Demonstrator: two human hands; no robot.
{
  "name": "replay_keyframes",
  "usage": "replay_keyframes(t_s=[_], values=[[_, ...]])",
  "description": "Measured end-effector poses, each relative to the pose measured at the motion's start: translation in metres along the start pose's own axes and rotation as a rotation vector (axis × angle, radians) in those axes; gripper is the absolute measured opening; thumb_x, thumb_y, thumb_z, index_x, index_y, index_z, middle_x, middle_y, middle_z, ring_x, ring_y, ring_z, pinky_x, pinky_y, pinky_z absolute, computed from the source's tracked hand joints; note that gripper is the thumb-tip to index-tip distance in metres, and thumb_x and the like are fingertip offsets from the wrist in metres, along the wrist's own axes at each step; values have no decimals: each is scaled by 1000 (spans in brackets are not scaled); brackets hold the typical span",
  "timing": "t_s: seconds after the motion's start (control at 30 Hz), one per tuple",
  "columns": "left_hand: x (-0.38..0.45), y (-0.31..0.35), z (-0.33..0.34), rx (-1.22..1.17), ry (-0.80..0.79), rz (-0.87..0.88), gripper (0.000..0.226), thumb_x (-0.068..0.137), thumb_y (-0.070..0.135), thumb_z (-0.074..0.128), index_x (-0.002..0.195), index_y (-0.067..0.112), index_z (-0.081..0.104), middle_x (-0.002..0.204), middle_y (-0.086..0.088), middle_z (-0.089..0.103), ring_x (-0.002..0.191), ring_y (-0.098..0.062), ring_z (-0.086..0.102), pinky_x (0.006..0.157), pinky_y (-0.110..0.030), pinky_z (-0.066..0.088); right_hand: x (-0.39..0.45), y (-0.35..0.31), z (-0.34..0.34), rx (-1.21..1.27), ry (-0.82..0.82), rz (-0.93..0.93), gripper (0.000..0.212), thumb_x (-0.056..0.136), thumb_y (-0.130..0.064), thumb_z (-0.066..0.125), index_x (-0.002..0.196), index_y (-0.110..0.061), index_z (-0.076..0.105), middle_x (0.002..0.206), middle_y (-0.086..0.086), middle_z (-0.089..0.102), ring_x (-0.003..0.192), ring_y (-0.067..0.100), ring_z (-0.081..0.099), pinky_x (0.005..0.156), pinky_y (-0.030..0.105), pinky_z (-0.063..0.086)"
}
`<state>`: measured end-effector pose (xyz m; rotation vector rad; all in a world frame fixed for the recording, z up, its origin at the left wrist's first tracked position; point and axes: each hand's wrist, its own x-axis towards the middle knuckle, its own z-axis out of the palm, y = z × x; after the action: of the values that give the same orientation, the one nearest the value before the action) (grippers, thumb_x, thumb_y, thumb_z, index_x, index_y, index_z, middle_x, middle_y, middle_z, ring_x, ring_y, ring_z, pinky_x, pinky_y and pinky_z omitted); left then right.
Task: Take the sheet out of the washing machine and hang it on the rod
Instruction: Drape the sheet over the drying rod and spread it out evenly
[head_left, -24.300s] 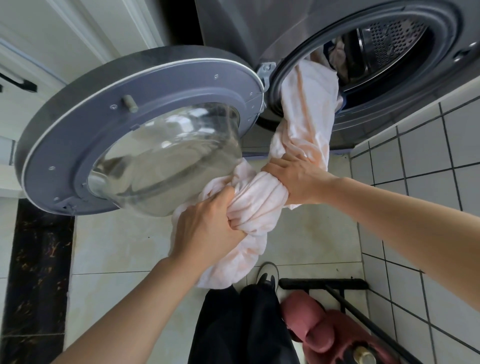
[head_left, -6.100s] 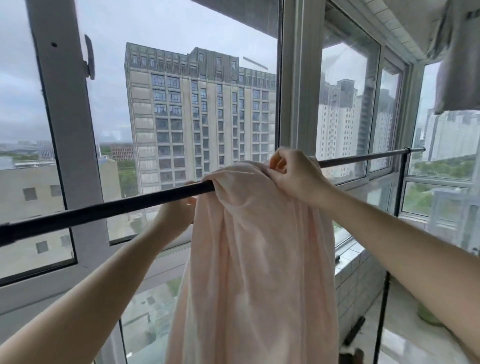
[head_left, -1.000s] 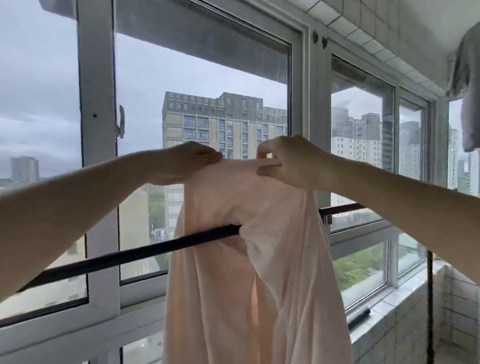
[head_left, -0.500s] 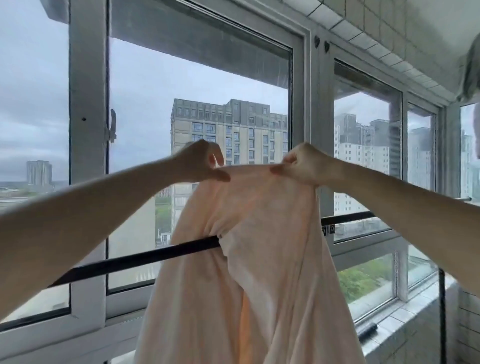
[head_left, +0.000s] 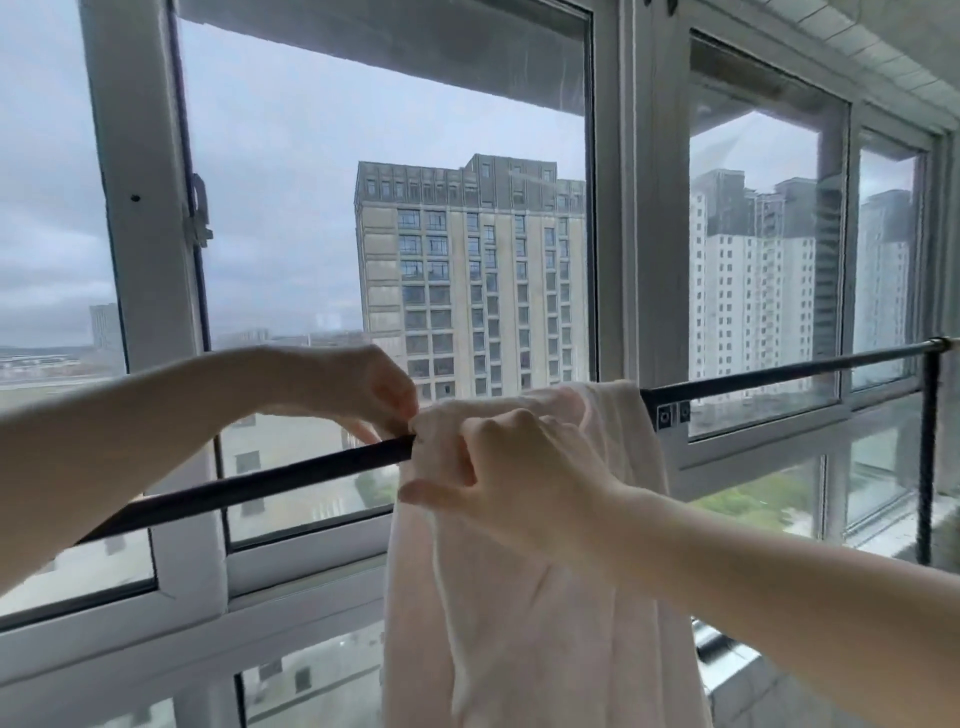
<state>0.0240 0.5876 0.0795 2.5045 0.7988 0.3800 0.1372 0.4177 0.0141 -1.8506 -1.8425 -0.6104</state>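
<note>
The pale pink sheet (head_left: 524, 613) hangs bunched over the black rod (head_left: 249, 486), which crosses the view in front of the windows. My left hand (head_left: 358, 395) pinches the sheet's left edge right where it meets the rod. My right hand (head_left: 524, 467) lies on the near side of the sheet just below the rod, fingers curled into the cloth and thumb spread to the left. The sheet's lower end runs out of view at the bottom. The washing machine is not in view.
A wall of white-framed windows (head_left: 150, 291) stands close behind the rod. The rod's right end meets a black upright post (head_left: 927, 457). A tiled sill (head_left: 737, 670) runs along the lower right.
Both hands have come down from above the rod to rod level, and the sheet's top edge now lies on the rod instead of being held up above it.
</note>
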Motion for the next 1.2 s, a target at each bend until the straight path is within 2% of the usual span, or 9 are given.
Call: replay_keyframes(t_s=[0.1, 0.2, 0.33, 0.5, 0.6, 0.7, 0.87, 1.0, 1.2], values=[[-7, 1, -2, -66, 31, 30, 11, 86, 6, 66, 91, -3, 65, 92, -13, 74, 91, -27, 71, 91, -42, 54, 9, 1, 8, 155, 19, 22, 26, 95, -22, 53, 69, -21, 57, 70, -6, 60, 67, 13, 61, 70, 35, 56], [-14, -2, -8, -150, 45, 51, 8, 86, 5, 64, 89, -2, 64, 93, -17, 74, 91, -29, 71, 90, -43, 55, 21, 18, -5, 423, 11, 190, 24, 96, -22, 54, 80, -10, 68, 74, 4, 68, 68, 14, 63, 69, 29, 55], [-18, 2, -14, -379, 100, 66, 10, 94, 1, 54, 86, 5, 58, 85, -16, 70, 79, -29, 69, 86, -47, 56, 42, 35, -24, 963, -41, 551, 21, 96, -16, 51, 94, -2, 66, 85, 17, 72, 79, 32, 71, 76, 48, 58], [-16, 21, -22, -510, 163, 138, 11, 99, 10, 49, 88, 13, 52, 77, -3, 59, 69, -20, 59, 67, -41, 58, 73, 28, -60, 905, 63, 509, 22, 99, -12, 43, 106, 3, 58, 80, 12, 54, 78, 26, 58, 62, 36, 53], [-15, 38, -36, -509, 278, 210, 17, 100, 17, 48, 84, 18, 53, 68, 3, 55, 57, -14, 51, 55, -29, 50, 91, 27, -92, 779, 205, 429, 29, 99, -7, 40, 120, 8, 54, 73, 6, 46, 80, 23, 52, 77, 36, 53], [-16, 50, -55, -487, 411, 307, 27, 101, 17, 46, 76, 23, 56, 66, 5, 50, 56, -10, 42, 50, -22, 33, 99, 27, -118, 627, 430, 277, 28, 97, -11, 46, 107, 11, 60, 69, 7, 48, 60, 16, 49, 47, 18, 39], [-28, 50, -51, -29, 348, 324, 27, 98, 27, 50, 74, 15, 52, 67, 4, 51, 55, -5, 47, 50, -18, 36, 76, 28, -114, 217, 48, 60, 37, 89, -39, 63, 77, -5, 57, 63, 4, 45, 55, 13, 41, 48, 23, 32], [-26, 49, -50, 119, 377, 359, 15, 78, 26, 76, 85, 18, 66, 77, 7, 68, 65, -6, 66, 51, -16, 48, 81, 29, -121, 252, 276, 0, 37, 88, -32, 66, 71, 1, 65, 59, 4, 49, 53, 11, 43, 43, 14, 30], [-32, 45, -65, 189, 536, 387, 22, 80, 21, 76, 75, 2, 65, 64, -3, 56, 47, 0, 47, 48, -12, 37, 81, 22, -123, 392, 248, 13, 37, 87, -28, 69, 60, -4, 58, 52, 0, 38, 40, 3, 33, 39, 15, 27]])
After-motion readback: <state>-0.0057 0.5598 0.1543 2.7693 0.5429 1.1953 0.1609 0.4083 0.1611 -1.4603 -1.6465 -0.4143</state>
